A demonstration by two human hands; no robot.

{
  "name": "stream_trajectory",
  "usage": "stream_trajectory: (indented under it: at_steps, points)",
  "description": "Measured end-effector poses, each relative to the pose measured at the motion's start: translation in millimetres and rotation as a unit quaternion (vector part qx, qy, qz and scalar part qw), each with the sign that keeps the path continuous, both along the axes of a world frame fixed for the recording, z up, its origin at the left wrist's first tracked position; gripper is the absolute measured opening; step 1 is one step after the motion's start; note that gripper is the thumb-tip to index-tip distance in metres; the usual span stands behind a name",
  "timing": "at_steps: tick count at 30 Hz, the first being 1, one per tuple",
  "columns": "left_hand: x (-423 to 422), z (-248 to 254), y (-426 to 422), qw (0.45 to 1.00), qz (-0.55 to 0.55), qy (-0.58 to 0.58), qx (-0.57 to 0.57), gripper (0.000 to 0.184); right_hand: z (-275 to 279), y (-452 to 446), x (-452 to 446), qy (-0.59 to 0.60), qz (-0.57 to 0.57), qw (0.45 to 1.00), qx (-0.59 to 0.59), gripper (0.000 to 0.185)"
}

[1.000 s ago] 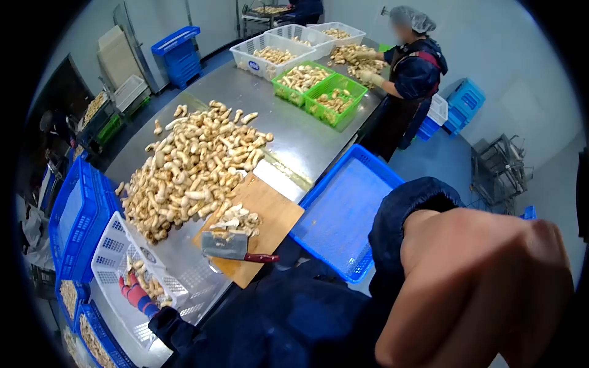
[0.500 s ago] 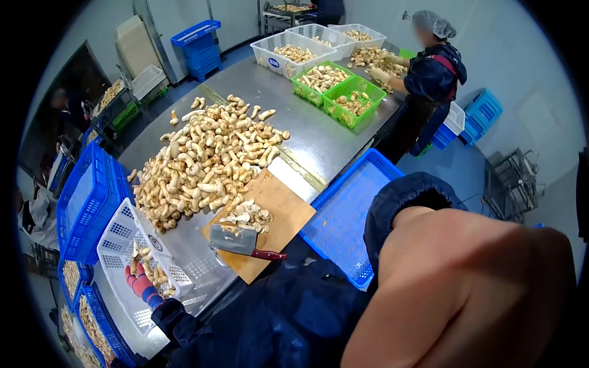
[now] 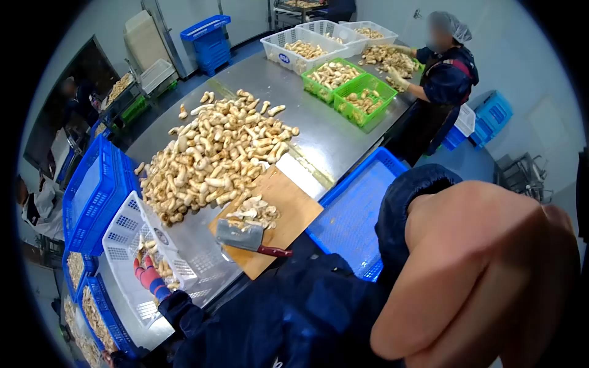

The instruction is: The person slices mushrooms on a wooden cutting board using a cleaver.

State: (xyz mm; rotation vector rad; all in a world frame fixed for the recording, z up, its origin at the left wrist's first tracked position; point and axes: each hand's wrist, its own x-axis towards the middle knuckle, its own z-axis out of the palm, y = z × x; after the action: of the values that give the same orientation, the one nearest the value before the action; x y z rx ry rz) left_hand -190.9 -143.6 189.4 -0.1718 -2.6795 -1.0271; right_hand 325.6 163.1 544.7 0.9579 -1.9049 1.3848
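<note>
My left hand (image 3: 148, 276), in a pink and blue striped glove, reaches into a white perforated basket (image 3: 126, 245). Its fingers are apart and lie beside several mushrooms (image 3: 162, 267); no firm grip shows. My right hand (image 3: 472, 270) is raised very close to the camera as a large bare shape below a dark blue cuff, and its fingers cannot be made out. A cleaver (image 3: 240, 235) with a red handle lies flat on a wooden cutting board (image 3: 288, 208), touched by neither hand. Trimmed mushroom pieces (image 3: 254, 211) sit beside its blade.
A large mushroom pile (image 3: 215, 156) covers part of the steel table (image 3: 264, 86). A blue tray (image 3: 356, 214) stands at the near edge. Stacked blue crates (image 3: 92, 190) are at left. Across the table, a co-worker (image 3: 451, 80) handles mushrooms near green baskets (image 3: 365, 101).
The whole view has shifted slightly, with the table contents now farther right. My left hand stays in the white basket. My raised right hand has moved a little to the right in view.
</note>
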Motion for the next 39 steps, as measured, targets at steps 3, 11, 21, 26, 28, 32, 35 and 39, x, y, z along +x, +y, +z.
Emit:
stream_trajectory:
  at_steps: [3, 11, 21, 26, 28, 32, 35, 39]
  points:
    - [-6.5, -19.8, 10.5, 0.995, -0.027, -0.014, 0.092, 0.055, 0.9, 2.1, 6.7, -0.003, -0.013, 1.000, 0.009, 0.025]
    - [-21.5, -31.5, 29.2, 0.989, -0.072, -0.024, 0.129, 0.052, 1.1, 5.7, 21.4, -0.010, -0.050, 0.999, 0.006, 0.024]
    - [-7.0, -20.9, 78.3, 0.983, -0.099, -0.075, 0.134, 0.052, 2.7, 18.5, 44.8, -0.004, -0.076, 0.997, 0.015, 0.023]
    - [-1.0, -11.7, 84.6, 0.996, -0.069, 0.022, -0.050, 0.054, 1.0, 27.2, 53.2, 0.004, -0.083, 0.997, 0.010, 0.023]
    - [0.2, -14.9, 95.6, 0.997, -0.071, -0.034, 0.011, 0.055, 4.4, 28.0, 58.5, -0.002, -0.089, 0.996, 0.018, 0.023]
    - [4.0, -8.2, 104.1, 0.995, -0.095, -0.026, 0.012, 0.054, 2.4, 30.9, 63.9, 0.004, -0.095, 0.995, 0.011, 0.022]
    - [2.8, -3.2, 107.8, 0.994, -0.111, -0.021, 0.008, 0.052, 1.2, 34.0, 66.7, 0.009, -0.099, 0.995, 0.005, 0.022]
    - [4.3, 0.4, 120.5, 0.992, -0.110, -0.049, 0.038, 0.052, 2.5, 36.1, 71.3, 0.009, -0.114, 0.993, 0.006, 0.022]
